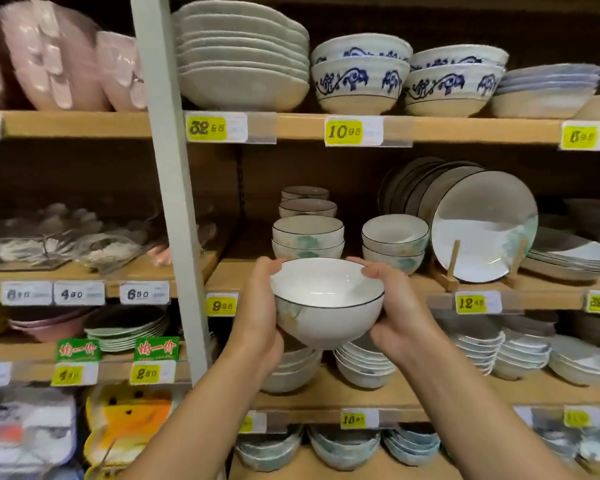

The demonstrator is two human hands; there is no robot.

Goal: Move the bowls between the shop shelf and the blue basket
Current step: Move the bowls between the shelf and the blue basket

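White porcelain bowl [327, 306] with a thin dark rim and a faint green smudge of a pattern on its side, and the person's got both hands wrapped round it. The left hand [257, 308] grips the bowl's left wall, thumb hooked over the rim at the top, the rest of the fingers curled out of sight behind and under it. The right hand [397, 315] mirrors that on the other side: thumb tip resting on the rim, palm cupping the lower wall. Both bare forearms come up from the bottom of the frame and angle in toward each other, wrists bent slightly inward.

The bowl sits upright and level in the air, not touching wood, right in front of the front edge of the middle shelf [234, 271]. Just behind it on that shelf are two short stacks of matching bowls, one on the left [308, 237] and one on the right [394, 242], with smaller bowls further back. Right of those, a big plate [482, 230] leans upright on a wooden stand. A yellow 9.98 price tag [221, 305] sticks to the shelf edge just left of the left hand. Higher up there are blue-patterned bowls [359, 81], and a grey upright post [174, 188] runs down the left side.
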